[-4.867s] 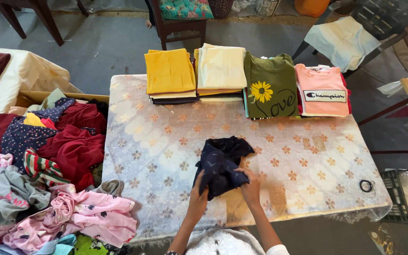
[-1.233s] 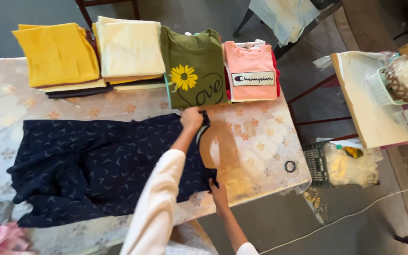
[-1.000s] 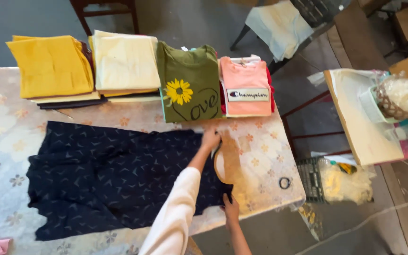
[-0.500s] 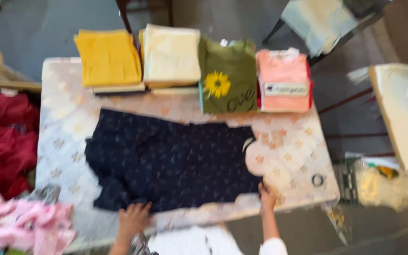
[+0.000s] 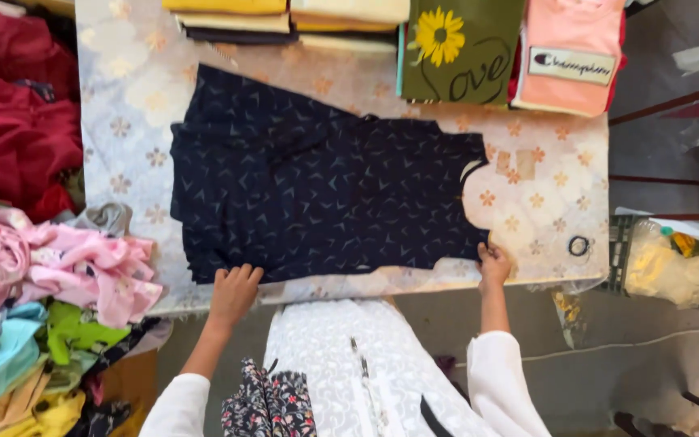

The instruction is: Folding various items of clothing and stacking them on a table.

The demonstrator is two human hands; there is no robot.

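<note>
the left hand (image 5: 234,293) rests open on the near hem of the navy patterned garment (image 5: 325,198), spread flat on the table (image 5: 544,186); the right hand (image 5: 493,265) pinches its near corner. soft, light, floppy cloth, probably best held by edges.

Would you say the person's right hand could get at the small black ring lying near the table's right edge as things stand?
Probably yes: the right hand rests at the navy garment's near corner, and only bare tablecloth lies between it and the black ring.
</note>
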